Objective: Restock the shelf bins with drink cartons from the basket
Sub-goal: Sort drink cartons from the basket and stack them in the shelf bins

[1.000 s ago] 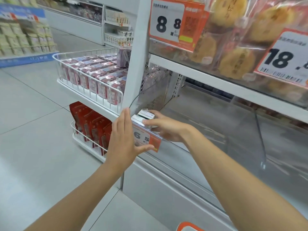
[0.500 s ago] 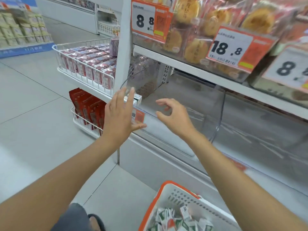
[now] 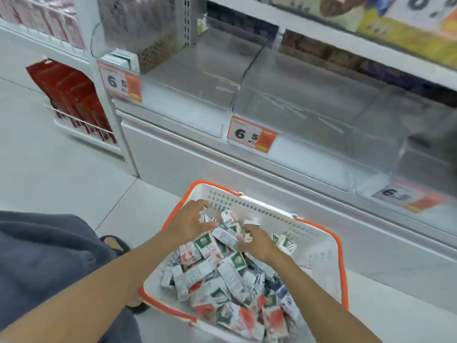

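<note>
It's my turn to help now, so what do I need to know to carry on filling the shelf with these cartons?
Left hand: in the basket, fingers curled round drink cartons atop the pile.
Right hand: on the pile too, grip unclear.
Done: only the stocked cartons sit in the left bin, front corner.
Left: nearly everything; the middle bin looks bare, the basket is full.

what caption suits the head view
Left hand and right hand among drink cartons in orange-rimmed basket below clear shelf bins
</note>
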`<state>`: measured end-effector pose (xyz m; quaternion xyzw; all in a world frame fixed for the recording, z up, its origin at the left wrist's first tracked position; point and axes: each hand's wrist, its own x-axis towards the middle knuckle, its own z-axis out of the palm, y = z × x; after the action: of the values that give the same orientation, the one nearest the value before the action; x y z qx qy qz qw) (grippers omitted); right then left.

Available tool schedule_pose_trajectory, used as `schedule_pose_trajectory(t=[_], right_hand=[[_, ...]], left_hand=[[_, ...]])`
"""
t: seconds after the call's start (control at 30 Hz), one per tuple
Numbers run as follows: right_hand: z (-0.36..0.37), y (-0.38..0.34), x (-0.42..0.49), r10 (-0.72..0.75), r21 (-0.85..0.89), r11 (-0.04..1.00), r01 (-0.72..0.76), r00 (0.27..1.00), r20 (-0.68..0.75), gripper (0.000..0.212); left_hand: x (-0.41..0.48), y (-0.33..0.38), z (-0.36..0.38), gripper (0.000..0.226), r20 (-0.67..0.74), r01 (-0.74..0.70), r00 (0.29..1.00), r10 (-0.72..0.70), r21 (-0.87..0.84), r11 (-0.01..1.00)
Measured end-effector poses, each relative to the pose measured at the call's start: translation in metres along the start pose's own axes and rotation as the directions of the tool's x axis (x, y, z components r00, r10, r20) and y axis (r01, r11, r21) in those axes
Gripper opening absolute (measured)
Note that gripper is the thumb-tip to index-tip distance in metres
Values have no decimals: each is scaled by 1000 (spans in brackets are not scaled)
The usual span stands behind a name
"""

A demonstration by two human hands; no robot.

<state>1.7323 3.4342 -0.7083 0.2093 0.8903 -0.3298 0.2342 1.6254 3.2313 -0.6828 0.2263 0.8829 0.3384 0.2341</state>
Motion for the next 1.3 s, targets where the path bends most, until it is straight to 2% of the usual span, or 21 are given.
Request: schedule_pose_trajectory(t=[0.07, 0.13, 0.2, 0.27, 0.33, 0.4, 0.43, 0.5, 0.57, 0.67, 0.73, 0.8, 0.83, 0.9, 0.97, 1.07, 1.13, 1.2, 1.23, 1.3], right_hand=[[21, 5, 3, 44, 61, 997, -45, 999, 16, 53], [33, 5, 7, 69, 93, 994, -65, 997, -42, 42], [36, 2, 9, 114, 295, 951, -98, 993, -36, 37], [31, -7, 9, 135, 527, 843, -109, 991, -11, 27], [21, -18, 6, 74, 599, 799, -52, 997, -12, 38], [12, -30, 3, -74, 611, 790, 45, 997, 21, 44], [8, -35, 2, -137, 609, 788, 89, 990, 32, 40], [6, -39, 6, -191, 569, 810, 145, 981, 22, 35], [13, -40, 14, -188, 472, 870, 140, 981, 55, 50], [44, -41, 24, -147, 329, 941, 77, 970, 193, 76], [64, -39, 29, -99, 239, 969, 65, 986, 136, 67], [68, -38, 34, -99, 232, 968, 91, 995, 25, 32], [64, -38, 35, -121, 227, 967, 117, 993, 4, 23], [49, -39, 35, -153, 213, 966, 148, 988, 7, 24], [24, -43, 31, -154, 293, 943, 160, 987, -44, 24], [-22, -61, 21, -147, 530, 823, 205, 978, -150, 27], [-48, -80, 14, -195, 638, 731, 243, 970, -146, 32], [-60, -102, 7, -255, 673, 687, 274, 958, -129, 33], [-63, -111, 4, -276, 665, 690, 287, 953, -125, 33], [-68, -127, -3, -297, 654, 693, 303, 947, -124, 35]], left_hand=[[-4, -3, 8, 59, 56, 20, 998, -20, 2, 1000], [-5, -5, 10, 53, 65, 53, 997, -51, -31, 998], [-4, -6, 12, 48, 34, 129, 991, -126, -83, 988], [-3, -2, 14, 49, 23, 241, 970, -240, -150, 959], [-1, 5, 14, 56, 148, 403, 915, -375, -353, 844], [-2, 11, 10, 55, 298, 519, 853, -429, -585, 624], [-2, 11, 6, 54, 296, 521, 844, -446, -650, 553], [-1, 5, -7, 42, 251, 490, 848, -467, -708, 508], [0, -1, -18, 34, 232, 456, 866, -444, -733, 505], [2, -8, -29, 41, 212, 395, 892, -400, -796, 459], [2, -12, -31, 46, 206, 369, 906, -371, -814, 450], [2, -16, -31, 46, 220, 370, 909, -354, -818, 440], [2, -18, -30, 45, 230, 375, 908, -351, -817, 437], [4, -20, -30, 45, 237, 383, 905, -354, -816, 434], [7, -21, -31, 46, 216, 373, 906, -363, -812, 449], [12, -18, -39, 45, 173, 348, 908, -382, -820, 455], [13, -12, -45, 42, 179, 339, 912, -368, -834, 435], [12, -2, -53, 37, 219, 320, 932, -288, -870, 374], [10, 3, -57, 43, 243, 314, 943, -227, -878, 362], [7, 13, -68, 69, 277, 300, 954, -116, -849, 435]])
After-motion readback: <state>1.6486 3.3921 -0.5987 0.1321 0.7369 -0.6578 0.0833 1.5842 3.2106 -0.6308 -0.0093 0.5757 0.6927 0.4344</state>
